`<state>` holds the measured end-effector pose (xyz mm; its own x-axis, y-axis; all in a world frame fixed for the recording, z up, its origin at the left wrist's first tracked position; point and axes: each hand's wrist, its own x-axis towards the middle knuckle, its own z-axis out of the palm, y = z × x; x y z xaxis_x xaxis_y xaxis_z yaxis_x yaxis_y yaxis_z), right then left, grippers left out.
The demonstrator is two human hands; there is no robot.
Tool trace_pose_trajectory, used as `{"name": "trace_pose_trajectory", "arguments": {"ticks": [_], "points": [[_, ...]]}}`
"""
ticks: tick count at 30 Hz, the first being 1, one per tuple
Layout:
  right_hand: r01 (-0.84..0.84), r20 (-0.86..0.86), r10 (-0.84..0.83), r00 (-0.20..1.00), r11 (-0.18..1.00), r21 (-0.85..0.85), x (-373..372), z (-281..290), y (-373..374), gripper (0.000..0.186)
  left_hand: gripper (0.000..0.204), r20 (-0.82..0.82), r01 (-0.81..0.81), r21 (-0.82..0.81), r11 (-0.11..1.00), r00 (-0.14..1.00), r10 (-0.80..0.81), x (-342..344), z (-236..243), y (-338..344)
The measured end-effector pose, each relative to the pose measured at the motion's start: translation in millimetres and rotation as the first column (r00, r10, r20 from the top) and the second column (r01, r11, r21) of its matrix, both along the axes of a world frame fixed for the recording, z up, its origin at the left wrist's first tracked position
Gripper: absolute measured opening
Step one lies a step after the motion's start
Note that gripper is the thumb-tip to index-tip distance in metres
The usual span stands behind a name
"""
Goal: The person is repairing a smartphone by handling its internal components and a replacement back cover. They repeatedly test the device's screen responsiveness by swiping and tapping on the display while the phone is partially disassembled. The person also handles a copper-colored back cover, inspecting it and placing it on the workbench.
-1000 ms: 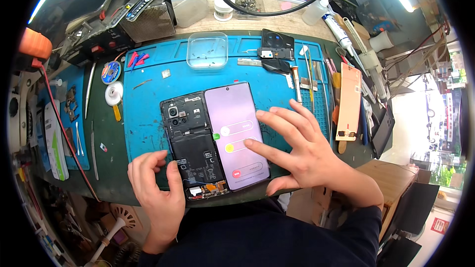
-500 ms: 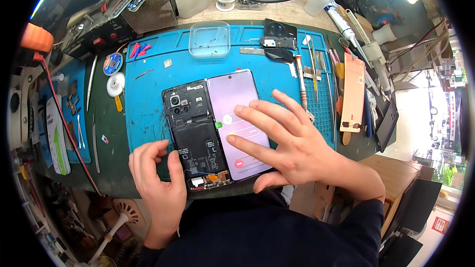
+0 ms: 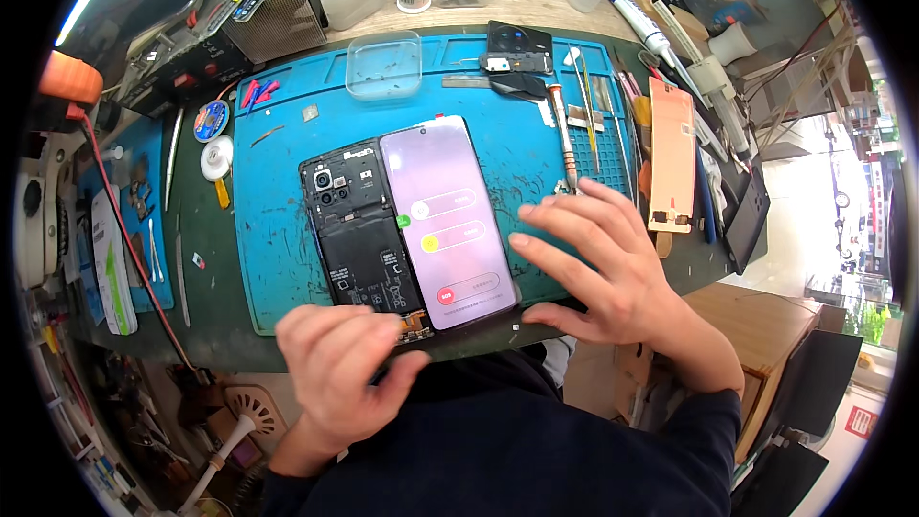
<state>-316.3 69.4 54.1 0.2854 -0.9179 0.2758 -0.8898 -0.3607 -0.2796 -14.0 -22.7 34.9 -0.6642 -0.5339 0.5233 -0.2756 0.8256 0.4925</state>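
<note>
Because the uncovered phone body (image 3: pixel 362 244) and its lit screen (image 3: pixel 452 254) lie side by side near the front edge of the counter (image 3: pixel 215 302), the loosely curled, seemingly empty left hand (image 3: pixel 340 369) could snag the exposed orange flex (image 3: pixel 414 324), or the spread, empty right hand (image 3: pixel 613 285) jolt the screen.

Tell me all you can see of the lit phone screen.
The lit screen is a pale purple, glassy-looking rectangle with rounded corners, a dark dot near its top and three sliders with white, yellow and red circles. It lies face up, top leaning left, on the blue mat beside the opened phone body; the right hand appears just clear.
</note>
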Motion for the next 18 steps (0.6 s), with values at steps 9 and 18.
{"name": "trace_pose_trajectory", "arguments": {"ticks": [9,18], "points": [[-0.094,0.092,0.096,0.991,0.995,-0.022,-4,-2,0,0.052,0.075,0.106,0.085,-0.014,0.996,0.991,-0.083,-21,-11,8],[-0.243,-0.021,0.243,0.97,0.953,-0.181,-8,-9,-12,0.029,0.07,0.08,0.044,0.021,0.999,0.996,-0.045,-26,-14,9]]}}
